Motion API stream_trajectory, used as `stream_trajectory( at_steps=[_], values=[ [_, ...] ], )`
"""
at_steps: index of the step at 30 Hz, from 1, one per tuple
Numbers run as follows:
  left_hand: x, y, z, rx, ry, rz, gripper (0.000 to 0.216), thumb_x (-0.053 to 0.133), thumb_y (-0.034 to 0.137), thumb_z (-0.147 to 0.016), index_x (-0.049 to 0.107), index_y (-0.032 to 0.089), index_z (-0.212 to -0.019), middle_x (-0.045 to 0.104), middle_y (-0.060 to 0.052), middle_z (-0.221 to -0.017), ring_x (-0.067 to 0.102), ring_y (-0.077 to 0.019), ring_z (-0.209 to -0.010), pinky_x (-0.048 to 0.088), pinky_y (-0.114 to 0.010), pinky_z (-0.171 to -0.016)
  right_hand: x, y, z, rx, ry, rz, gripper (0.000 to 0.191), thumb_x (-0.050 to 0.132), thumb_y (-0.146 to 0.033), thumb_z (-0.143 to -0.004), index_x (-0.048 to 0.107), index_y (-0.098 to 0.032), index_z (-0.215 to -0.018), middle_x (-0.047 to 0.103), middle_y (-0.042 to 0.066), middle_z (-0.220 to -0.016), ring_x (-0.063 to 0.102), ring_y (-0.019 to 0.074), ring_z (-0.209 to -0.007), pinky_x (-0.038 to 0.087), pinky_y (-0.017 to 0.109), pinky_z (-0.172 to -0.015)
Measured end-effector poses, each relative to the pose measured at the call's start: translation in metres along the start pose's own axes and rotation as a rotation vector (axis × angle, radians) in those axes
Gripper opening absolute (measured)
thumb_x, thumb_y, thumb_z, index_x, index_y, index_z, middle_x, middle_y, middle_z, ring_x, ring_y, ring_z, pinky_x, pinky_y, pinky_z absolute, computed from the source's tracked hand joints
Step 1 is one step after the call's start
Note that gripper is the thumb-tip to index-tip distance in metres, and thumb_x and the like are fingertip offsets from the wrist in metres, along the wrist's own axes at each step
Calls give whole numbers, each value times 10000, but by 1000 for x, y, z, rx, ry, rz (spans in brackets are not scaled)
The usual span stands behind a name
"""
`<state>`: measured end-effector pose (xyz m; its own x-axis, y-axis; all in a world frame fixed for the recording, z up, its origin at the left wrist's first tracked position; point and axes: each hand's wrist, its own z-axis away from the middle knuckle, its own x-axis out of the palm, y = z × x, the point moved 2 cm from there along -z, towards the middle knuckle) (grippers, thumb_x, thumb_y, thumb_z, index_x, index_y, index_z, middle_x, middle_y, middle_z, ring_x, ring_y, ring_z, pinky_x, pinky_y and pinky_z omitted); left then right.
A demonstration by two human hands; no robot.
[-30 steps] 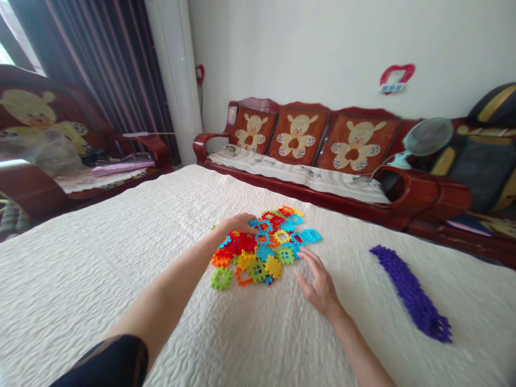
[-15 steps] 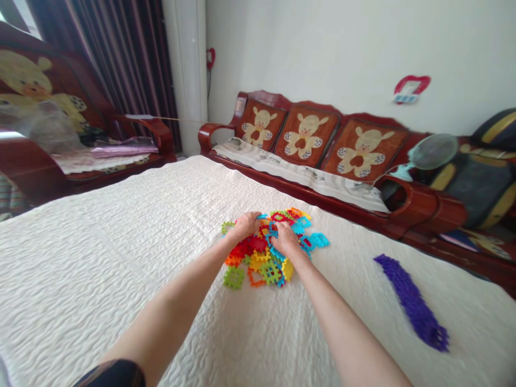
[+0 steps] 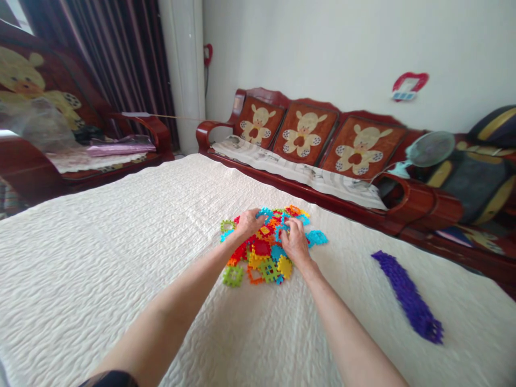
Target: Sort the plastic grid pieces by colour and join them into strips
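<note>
A heap of interlocking plastic building pieces (image 3: 261, 248) in red, blue, yellow, green and orange lies on the white quilted cover (image 3: 133, 231). At the heap's upper left, my left hand (image 3: 250, 222) is closed on a blue building piece (image 3: 265, 215). My right hand (image 3: 296, 239) is over the right side of the heap, its fingers curled round another blue building piece (image 3: 280, 232). Single pieces lie at the edges, among them a green one (image 3: 233, 276) at the front and a blue one (image 3: 317, 237) at the right.
A row of joined purple pieces (image 3: 409, 296) lies on the cover to the right. Behind stands a wooden sofa (image 3: 258, 152) with bear-patterned cushions, a small fan (image 3: 431, 149) and a backpack (image 3: 478, 185). A wooden armchair (image 3: 161, 134) is at the left.
Both hands have lifted slightly off the heap, and the blue pieces at their fingers show more fully. My right hand has shifted a little to the right. The view has moved slightly.
</note>
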<state>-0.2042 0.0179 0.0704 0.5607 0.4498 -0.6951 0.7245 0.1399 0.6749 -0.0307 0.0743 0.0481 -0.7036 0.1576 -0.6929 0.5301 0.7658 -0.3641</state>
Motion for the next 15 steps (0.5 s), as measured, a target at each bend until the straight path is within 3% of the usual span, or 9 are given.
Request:
stream_trajectory(
  at_steps=[4, 11, 13, 15],
  values=[
    [22, 42, 14, 110, -35, -72, 280, 450, 315, -852, 673, 162, -925, 659, -32, -724, 581, -148, -672, 409, -230, -628, -27, 21, 28, -4, 118, -10, 251, 443, -229, -844, 522, -160, -1071, 498, 155, -1172, 469, 245, -1157, 423, 450, -985],
    [98, 122, 46, 296, -288, -150, 340, 425, 304, -883, 615, 129, -1104, 698, -133, -928, 661, -241, -863, 493, -327, -752, -78, 82, 83, 145, 193, 128, 317, 442, -288, -802, 557, -148, -1062, 549, 166, -1125, 532, 257, -1078, 474, 459, -914],
    [104, 134, 54, 350, -321, -118, 397, 437, 360, -887, 573, 145, -1192, 695, -129, -989, 653, -245, -923, 489, -347, -810, -90, 94, 95, 187, 219, 197, 340, 419, -261, -784, 570, -121, -1056, 553, 188, -1137, 520, 280, -1108, 444, 490, -946],
    [96, 136, 59, 362, -296, -111, 414, 445, 390, -885, 563, 166, -1213, 686, -119, -1039, 638, -239, -973, 472, -363, -868, -98, 98, 103, 217, 263, 251, 359, 412, -231, -761, 579, -109, -1055, 546, 197, -1171, 499, 298, -1145, 411, 515, -977]
  ],
)
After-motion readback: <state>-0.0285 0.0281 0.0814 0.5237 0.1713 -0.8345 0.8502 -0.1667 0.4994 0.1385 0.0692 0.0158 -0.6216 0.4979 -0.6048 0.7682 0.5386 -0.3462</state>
